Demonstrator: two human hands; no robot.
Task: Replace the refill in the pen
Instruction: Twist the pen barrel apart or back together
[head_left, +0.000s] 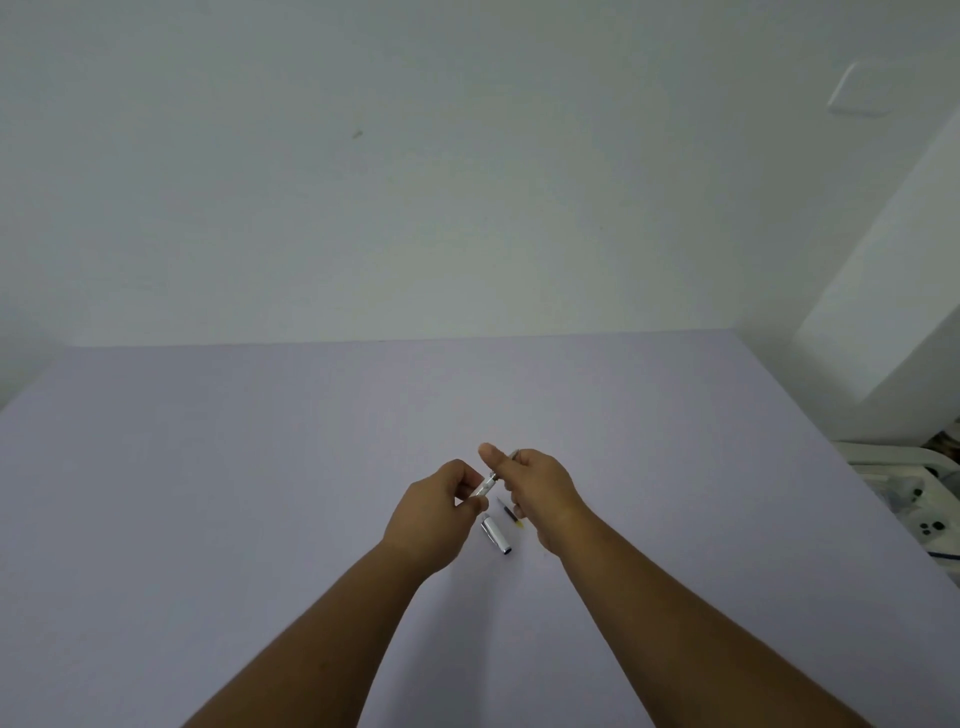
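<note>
Both hands hold one clear-bodied pen (487, 486) above the middle of the pale lilac table (208, 493). My left hand (434, 512) pinches its near end with fingertips. My right hand (530, 486) is closed around its far end, thumb raised, and a thin tip sticks out beyond the knuckles. Below the hands a silver pen cap (496, 535) lies on the table. Beside it lies a thin dark refill (511, 513) with a yellowish end, partly hidden by my right hand.
A white wall (415, 182) rises behind the table's far edge. A white cabinet side (883, 312) stands at the right. Beyond the table's right edge sits white equipment (919, 499) with dark round parts.
</note>
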